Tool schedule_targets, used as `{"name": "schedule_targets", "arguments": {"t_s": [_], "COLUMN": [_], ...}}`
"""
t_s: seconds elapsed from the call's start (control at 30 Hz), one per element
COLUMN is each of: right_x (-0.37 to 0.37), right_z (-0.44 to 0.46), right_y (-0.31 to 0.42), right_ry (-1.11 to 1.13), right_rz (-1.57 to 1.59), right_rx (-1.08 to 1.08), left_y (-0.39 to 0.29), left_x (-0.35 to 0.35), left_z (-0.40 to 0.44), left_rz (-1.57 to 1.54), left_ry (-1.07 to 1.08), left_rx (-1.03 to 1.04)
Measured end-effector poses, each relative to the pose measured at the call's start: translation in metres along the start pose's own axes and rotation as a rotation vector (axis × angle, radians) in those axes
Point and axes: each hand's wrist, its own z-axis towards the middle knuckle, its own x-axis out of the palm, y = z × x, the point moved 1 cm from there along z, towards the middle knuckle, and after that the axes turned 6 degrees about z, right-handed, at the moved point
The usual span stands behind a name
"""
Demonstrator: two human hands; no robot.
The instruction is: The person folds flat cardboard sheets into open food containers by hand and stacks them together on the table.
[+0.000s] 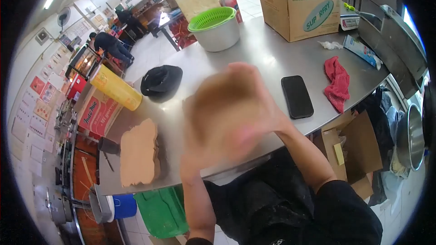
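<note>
A brown cardboard box (218,104), smeared by motion, is held up over the steel table in front of me. My right hand (256,118) grips its right side, with fingers reaching up to the top edge. At the lower left of the box is my left hand (195,156), blurred and closed on it. The shape of its folds cannot be made out. To the left, a stack of flat brown cardboard blanks (138,154) lies near the table edge.
On the steel table (259,54) are a black cap (161,81), a phone (297,96), a red cloth (337,84), a white tub with green basket (213,31), a Superfry carton (299,9) and a yellow cylinder (116,87). A green bin (161,211) stands below. Two people are in the background.
</note>
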Motion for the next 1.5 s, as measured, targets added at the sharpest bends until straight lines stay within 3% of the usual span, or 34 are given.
{"name": "schedule_targets", "arguments": {"t_s": [0.17,0.23,0.27,0.33,0.37,0.47,0.57,0.63,0.7,0.77,0.83,0.87,0.93,0.97,1.03,1.2,1.3,1.33,1.37,1.4,1.43,1.5], "right_x": [0.003,0.008,0.010,0.018,0.025,0.039,0.037,0.031,0.024,0.024,0.022,0.020,0.019,0.018,0.020,0.043,0.036,0.031,0.025,0.019,0.017,0.036], "right_z": [0.001,0.002,0.001,-0.008,-0.022,-0.077,-0.116,-0.127,-0.137,-0.142,-0.144,-0.144,-0.146,-0.148,-0.146,-0.117,-0.136,-0.133,-0.124,-0.116,-0.107,-0.093], "right_y": [0.000,-0.004,-0.002,0.007,0.012,0.010,-0.009,-0.016,-0.024,-0.028,-0.030,-0.031,-0.034,-0.036,-0.034,0.000,0.027,0.050,0.072,0.089,0.103,0.132], "right_ry": [0.033,0.068,0.072,-0.036,-0.117,-0.283,-0.356,-0.398,-0.417,-0.438,-0.438,-0.409,-0.386,-0.364,-0.343,-0.415,-0.344,-0.229,0.011,0.348,0.356,0.989], "right_rz": [0.055,-0.181,-0.233,-0.542,-0.704,-0.746,-0.776,-0.805,-0.864,-0.851,-0.844,-0.862,-0.880,-0.872,-0.862,-0.804,-0.479,-0.133,0.178,0.424,0.412,0.877], "right_rx": [-0.003,-0.042,0.049,-0.052,-0.090,-0.156,-0.142,-0.107,0.058,0.069,0.071,0.083,0.097,0.093,0.088,0.040,0.253,0.369,0.360,0.356,0.381,0.295], "left_y": [0.016,0.040,0.048,0.050,0.062,0.046,0.087,0.117,0.123,0.125,0.114,0.108,0.088,0.092,0.101,0.119,0.042,0.015,0.005,-0.013,-0.032,-0.030], "left_x": [0.007,-0.008,-0.011,-0.016,-0.047,-0.086,-0.146,-0.183,-0.201,-0.214,-0.214,-0.214,-0.216,-0.218,-0.220,-0.196,-0.128,-0.107,-0.096,-0.073,-0.050,-0.009], "left_z": [0.002,-0.006,-0.014,-0.029,-0.042,-0.072,-0.118,-0.149,-0.160,-0.162,-0.156,-0.154,-0.145,-0.145,-0.146,-0.155,-0.166,-0.174,-0.184,-0.178,-0.172,-0.191], "left_rz": [-0.144,-0.054,-0.016,0.076,0.233,0.610,1.359,1.243,1.194,1.135,1.366,1.362,1.107,1.109,0.756,0.558,0.321,0.148,0.153,0.064,-0.028,-0.558], "left_ry": [-0.108,-0.070,-0.235,-0.573,-0.530,-0.602,-0.537,-0.342,-0.314,-0.289,-0.511,-0.514,-0.739,-0.737,-0.790,-0.788,-0.551,-0.325,0.021,0.227,0.434,0.997], "left_rx": [0.169,0.183,0.203,0.211,0.182,0.022,-0.148,-0.552,-0.538,-0.525,-0.283,-0.284,-0.462,-0.461,-0.609,-0.580,-0.321,-0.221,-0.055,-0.020,-0.004,0.247]}}
